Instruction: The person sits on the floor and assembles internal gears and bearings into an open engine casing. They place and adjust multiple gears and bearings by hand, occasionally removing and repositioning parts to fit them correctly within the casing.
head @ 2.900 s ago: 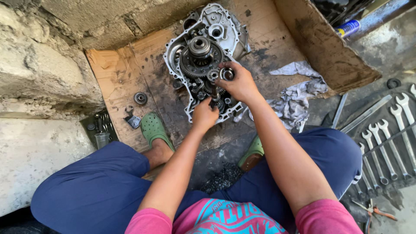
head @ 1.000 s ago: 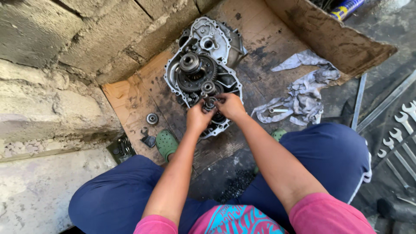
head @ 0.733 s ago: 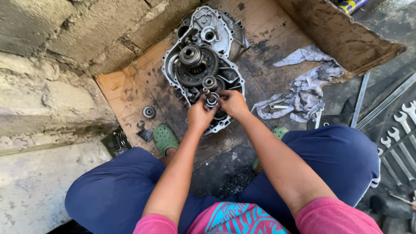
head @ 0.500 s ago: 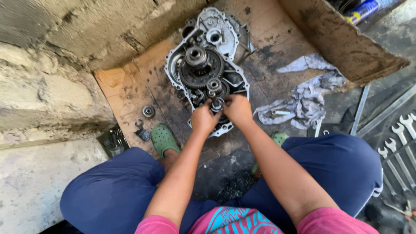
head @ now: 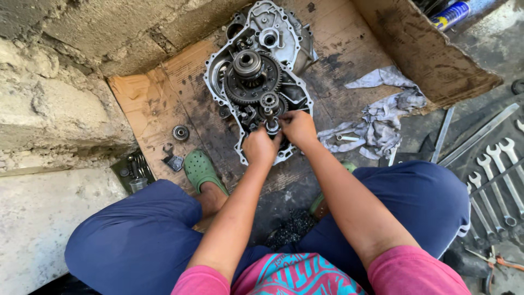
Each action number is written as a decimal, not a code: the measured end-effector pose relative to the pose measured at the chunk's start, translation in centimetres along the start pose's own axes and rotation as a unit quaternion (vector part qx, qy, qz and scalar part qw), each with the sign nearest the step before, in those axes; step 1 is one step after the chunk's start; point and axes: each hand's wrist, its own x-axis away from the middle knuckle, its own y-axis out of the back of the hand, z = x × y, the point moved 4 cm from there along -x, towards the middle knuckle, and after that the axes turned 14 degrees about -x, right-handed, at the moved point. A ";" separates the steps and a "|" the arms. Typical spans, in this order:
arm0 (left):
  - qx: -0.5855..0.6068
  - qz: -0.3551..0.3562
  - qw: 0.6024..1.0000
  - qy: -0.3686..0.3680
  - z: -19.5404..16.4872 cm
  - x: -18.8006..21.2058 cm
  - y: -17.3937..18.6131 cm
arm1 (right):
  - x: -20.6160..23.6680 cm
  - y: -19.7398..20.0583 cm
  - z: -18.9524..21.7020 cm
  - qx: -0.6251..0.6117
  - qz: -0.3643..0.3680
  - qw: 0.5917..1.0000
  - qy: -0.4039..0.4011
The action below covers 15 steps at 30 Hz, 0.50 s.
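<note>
Your left hand [head: 261, 146] and right hand [head: 297, 127] both pinch closed around the small oily steel gear on its shaft [head: 271, 126], near the middle of the open grey cast-metal gearbox case [head: 284, 52] lying on the greasy brown cardboard sheet [head: 147, 104]. The gear looks dense, rigid and slippery; grip its toothed rim, not the slick shaft. The large toothed gear [head: 251, 82] sits just beyond.

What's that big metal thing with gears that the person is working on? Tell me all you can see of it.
The engine case is a grey cast-metal housing lying flat and open on oily cardboard. Bolt holes dot its rim. Inside sit a large toothed gear with a hub on top and smaller gears below. It looks greasy. The left hand and right hand grip a small part at its lower middle.
</note>
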 end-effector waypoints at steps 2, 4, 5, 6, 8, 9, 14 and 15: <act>0.006 0.008 1.000 -0.015 0.0 0.0 0.3 | 0.0 0.3 0.4 0.034 0.000 0.999 0.026; 0.027 0.015 0.998 -0.055 0.5 -0.7 1.2 | 0.2 0.6 0.6 0.069 0.037 0.997 0.003; 0.022 -0.005 0.997 -0.075 1.0 -1.1 2.0 | 0.1 1.1 0.5 0.086 0.067 0.994 -0.030; 0.017 -0.026 0.995 -0.097 1.2 -1.4 2.8 | 0.0 1.6 0.5 0.102 0.095 0.988 -0.062; 0.006 -0.059 0.995 -0.079 1.4 -1.4 3.7 | 0.0 3.5 1.3 0.067 0.040 0.997 -0.013; 0.001 -0.069 0.997 -0.037 1.5 -1.1 3.9 | 0.2 4.6 1.3 0.049 0.010 0.999 0.008; 0.111 -0.041 0.993 -0.021 -1.5 1.6 2.0 | 1.2 9.5 2.3 -0.064 -0.054 0.992 0.095; 0.152 -0.026 0.988 -0.032 -2.2 1.7 1.6 | 1.5 10.2 2.6 -0.080 -0.049 0.992 0.078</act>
